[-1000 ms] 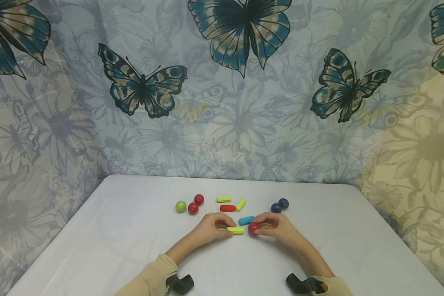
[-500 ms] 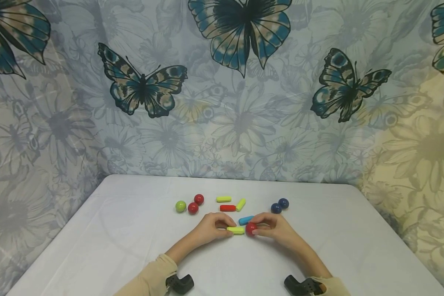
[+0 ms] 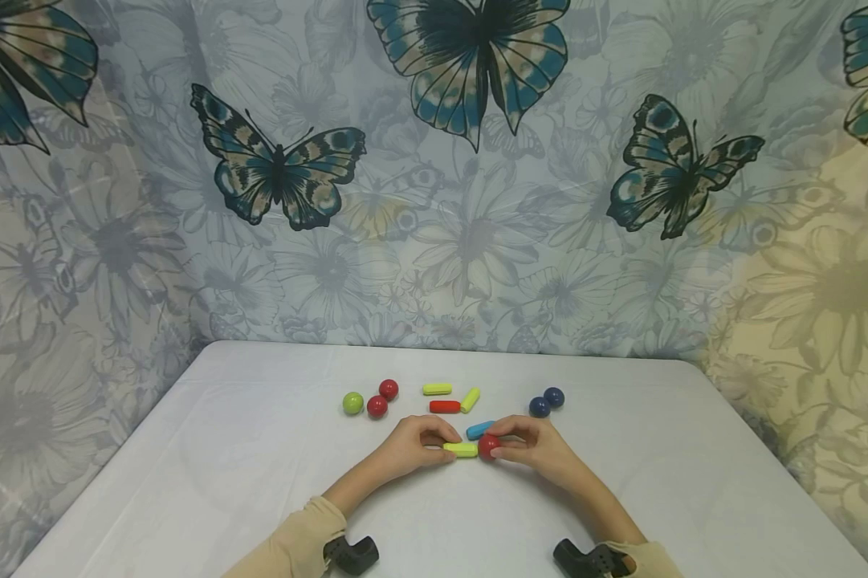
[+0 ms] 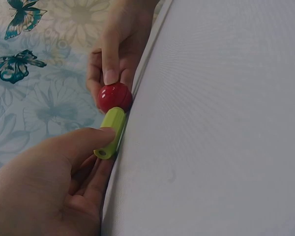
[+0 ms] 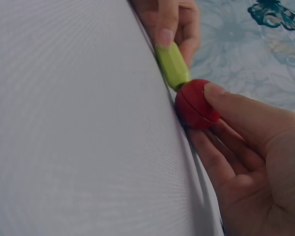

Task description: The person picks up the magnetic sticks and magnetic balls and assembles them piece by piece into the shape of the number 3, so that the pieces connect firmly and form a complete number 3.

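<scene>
My left hand [image 3: 413,441] pinches a yellow-green stick [image 3: 462,450] by its left end, thumb on the near side. A hole shows in the stick's end in the left wrist view. Between thumb and fingers my right hand [image 3: 542,448] holds a red ball [image 3: 487,446] with a groove round it [image 5: 195,104]. The ball sits right at the free end of the stick [image 5: 173,66]. Just behind them lies a blue stick [image 3: 479,430], its right end hidden by my right fingers.
Farther back on the white table [image 3: 260,449] are a green ball [image 3: 353,403], two red balls [image 3: 377,407], two yellow-green sticks [image 3: 437,389], a red stick [image 3: 445,407] and two dark blue balls [image 3: 539,407]. A butterfly-patterned cloth [image 3: 477,265] hangs behind the table.
My right hand has moved slightly left, bringing the red ball from a small gap up to the end of the yellow-green stick. My left hand has stayed in place.
</scene>
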The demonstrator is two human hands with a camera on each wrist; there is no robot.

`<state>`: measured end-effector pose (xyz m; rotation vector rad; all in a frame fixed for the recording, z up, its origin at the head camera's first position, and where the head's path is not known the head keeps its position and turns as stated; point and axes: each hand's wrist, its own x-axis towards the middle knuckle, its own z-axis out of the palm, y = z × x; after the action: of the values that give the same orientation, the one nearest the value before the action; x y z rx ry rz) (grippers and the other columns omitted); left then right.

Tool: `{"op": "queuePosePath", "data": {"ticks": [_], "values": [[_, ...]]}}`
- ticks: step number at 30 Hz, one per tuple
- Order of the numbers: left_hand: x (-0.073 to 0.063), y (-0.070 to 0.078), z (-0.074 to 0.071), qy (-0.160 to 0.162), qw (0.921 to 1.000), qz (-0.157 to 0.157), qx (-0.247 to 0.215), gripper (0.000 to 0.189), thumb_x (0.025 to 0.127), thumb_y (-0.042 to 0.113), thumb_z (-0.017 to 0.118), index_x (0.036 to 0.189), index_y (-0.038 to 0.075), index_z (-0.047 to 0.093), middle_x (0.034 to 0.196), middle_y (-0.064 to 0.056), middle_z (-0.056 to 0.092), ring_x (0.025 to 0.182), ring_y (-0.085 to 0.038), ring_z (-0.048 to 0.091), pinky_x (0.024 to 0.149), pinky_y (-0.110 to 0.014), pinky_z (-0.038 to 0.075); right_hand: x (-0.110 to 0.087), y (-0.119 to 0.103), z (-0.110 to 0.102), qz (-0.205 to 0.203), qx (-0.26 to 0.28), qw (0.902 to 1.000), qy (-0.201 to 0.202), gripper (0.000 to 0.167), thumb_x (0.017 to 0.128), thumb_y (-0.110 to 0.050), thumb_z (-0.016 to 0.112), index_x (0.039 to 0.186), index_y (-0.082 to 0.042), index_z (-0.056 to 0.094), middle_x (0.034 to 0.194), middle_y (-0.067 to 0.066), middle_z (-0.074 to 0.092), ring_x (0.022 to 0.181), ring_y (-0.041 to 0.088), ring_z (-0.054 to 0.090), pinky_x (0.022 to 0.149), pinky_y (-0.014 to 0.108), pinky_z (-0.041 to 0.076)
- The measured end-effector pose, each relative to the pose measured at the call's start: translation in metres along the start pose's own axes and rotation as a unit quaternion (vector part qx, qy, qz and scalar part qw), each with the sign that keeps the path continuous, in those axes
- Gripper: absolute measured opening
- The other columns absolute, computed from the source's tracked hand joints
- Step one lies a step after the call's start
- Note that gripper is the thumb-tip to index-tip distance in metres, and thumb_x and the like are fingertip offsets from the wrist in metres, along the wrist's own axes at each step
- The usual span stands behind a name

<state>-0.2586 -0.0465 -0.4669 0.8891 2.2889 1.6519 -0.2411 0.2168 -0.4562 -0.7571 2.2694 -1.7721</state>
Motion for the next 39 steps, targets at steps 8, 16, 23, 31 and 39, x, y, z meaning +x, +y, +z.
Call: {"op": "queuePosePath", "data": {"ticks": [8, 16, 23, 31, 39], "values": [[0.000, 0.000, 0.000, -0.004, 1.0000, -0.001, -0.008, 0.022, 0.082, 0.005, 0.076, 0.103, 0.005, 0.072, 0.108, -0.011, 0.071, 0.104, -0.012, 0.065, 0.090, -0.017, 0.053, 0.001, 0.002, -0.001, -0.009, -0.027, 0.9996, 0.006, 0.031, 0.085, -0.010, 0.073, 0.112, 0.004, 0.066, 0.118, 0.025, 0.066, 0.107, 0.003, 0.064, 0.094, 0.022, 0.053], [0.000, 0.002, 0.000, -0.002, 0.9999, -0.010, -0.011, 0.023, 0.082, 0.005, 0.076, 0.105, 0.006, 0.072, 0.108, -0.010, 0.072, 0.104, -0.016, 0.066, 0.090, -0.018, 0.053, 0.000, 0.000, -0.001, -0.010, -0.031, 0.9994, -0.010, 0.037, 0.088, -0.011, 0.070, 0.122, 0.003, 0.063, 0.125, 0.022, 0.065, 0.113, 0.007, 0.064, 0.097, 0.022, 0.051], [-0.001, 0.002, -0.002, -0.001, 0.9999, -0.016, 0.000, 0.023, 0.083, 0.009, 0.076, 0.106, 0.010, 0.073, 0.109, -0.007, 0.072, 0.105, -0.019, 0.067, 0.090, -0.020, 0.054, 0.000, -0.002, 0.000, -0.009, -0.027, 0.9996, -0.007, 0.034, 0.088, -0.010, 0.071, 0.118, 0.004, 0.064, 0.123, 0.025, 0.064, 0.111, 0.007, 0.065, 0.096, 0.023, 0.052], [0.002, 0.006, -0.010, 0.002, 1.0000, -0.003, 0.001, 0.028, 0.084, 0.010, 0.075, 0.112, 0.010, 0.071, 0.113, -0.008, 0.073, 0.107, -0.023, 0.068, 0.090, -0.020, 0.054, 0.000, -0.003, 0.001, -0.004, -0.029, 0.9996, -0.001, 0.033, 0.088, -0.010, 0.071, 0.117, 0.003, 0.065, 0.121, 0.025, 0.065, 0.109, 0.006, 0.065, 0.095, 0.022, 0.053], [0.003, 0.012, -0.027, 0.034, 0.9993, -0.011, -0.013, 0.030, 0.086, 0.012, 0.074, 0.116, 0.007, 0.070, 0.116, -0.012, 0.071, 0.109, -0.027, 0.067, 0.088, -0.022, 0.056, -0.001, -0.001, 0.001, 0.005, -0.030, 0.9995, 0.001, 0.033, 0.087, -0.010, 0.071, 0.116, 0.003, 0.065, 0.122, 0.025, 0.065, 0.110, 0.005, 0.064, 0.095, 0.020, 0.052]]}}
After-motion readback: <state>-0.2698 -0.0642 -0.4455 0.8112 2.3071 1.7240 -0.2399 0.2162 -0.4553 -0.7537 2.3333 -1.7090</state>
